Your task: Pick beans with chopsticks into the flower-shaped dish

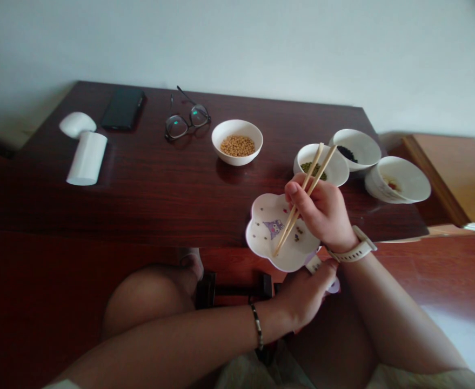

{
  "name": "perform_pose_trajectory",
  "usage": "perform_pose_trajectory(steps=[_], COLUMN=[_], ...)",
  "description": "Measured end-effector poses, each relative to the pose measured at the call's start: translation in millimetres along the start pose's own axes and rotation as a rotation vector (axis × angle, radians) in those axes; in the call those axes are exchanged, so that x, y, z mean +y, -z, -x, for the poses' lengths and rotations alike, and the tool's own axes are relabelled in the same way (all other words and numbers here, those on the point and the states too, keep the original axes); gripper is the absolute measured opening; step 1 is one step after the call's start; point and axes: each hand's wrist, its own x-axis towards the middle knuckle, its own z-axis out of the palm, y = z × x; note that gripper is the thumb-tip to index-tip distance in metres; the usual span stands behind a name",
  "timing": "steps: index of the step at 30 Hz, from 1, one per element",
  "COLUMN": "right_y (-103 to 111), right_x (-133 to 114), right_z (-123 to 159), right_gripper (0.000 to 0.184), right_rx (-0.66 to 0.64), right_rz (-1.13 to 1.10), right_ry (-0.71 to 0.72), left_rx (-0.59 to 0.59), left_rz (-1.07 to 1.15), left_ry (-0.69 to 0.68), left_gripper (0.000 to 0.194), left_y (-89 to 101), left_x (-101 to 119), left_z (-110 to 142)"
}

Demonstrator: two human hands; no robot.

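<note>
Item: your right hand (322, 213), raised over a flower-shaped plate (261, 219) of white ware with a lilac rim and a printed cartoon figure. Its fingers curl firmly round a pair of bamboo chopsticks (290, 226), whose tips sit close together and angle down to the plate's face; whether they touch it or pinch a grain, you cannot tell from this view. Item: your left hand (302, 298), below the plate, its fingers closed round a white tab (313, 264) that seems part of the lower edge, the fingertips partly hidden. A few small grains (298, 235) lie scattered on the plate. For a clean hold, keep both tips level, rest the lower stick against your hand and work only the upper one with your fingertips. Also on the dark wood table (160, 200): beyond the chopsticks' upper ends, a white bowl of green beans (321, 165) beside a bowl of black seeds (361, 146); a tilted bowl (403, 181) with a reddish residue; farther left, a bowl of yellow soybeans (237, 154). Worn: a white-strapped watch (353, 247) on the right wrist, a beaded bracelet (257, 327) on the left.
</note>
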Motion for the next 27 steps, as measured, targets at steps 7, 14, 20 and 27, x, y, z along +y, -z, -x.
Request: perform_pose_trajectory(steps=[7,14,20,27], right_y=[-3,-6,-10,-16], right_x=[-3,-5,-10,-16], right_z=[-2,-5,-6,-8], right_gripper=[0.042,0.041,0.039,0.039], right_rx=[-0.038,-0.098,-0.150,-0.194], right_rz=[0.003,0.006,-0.027,-0.040], right_ry=[0.053,0.099,0.082,0.098], left_rx=[0.014,-0.014,-0.018,-0.006], left_rz=[-0.055,-0.082,-0.017,-0.030], left_ry=[0.023,0.047,0.040,0.060], left_gripper=[0.046,0.046,0.047,0.051], left_y=[-0.2,1.7,-1.0,3.8], left_x=[4,2,0,1], left_z=[0,1,4,11])
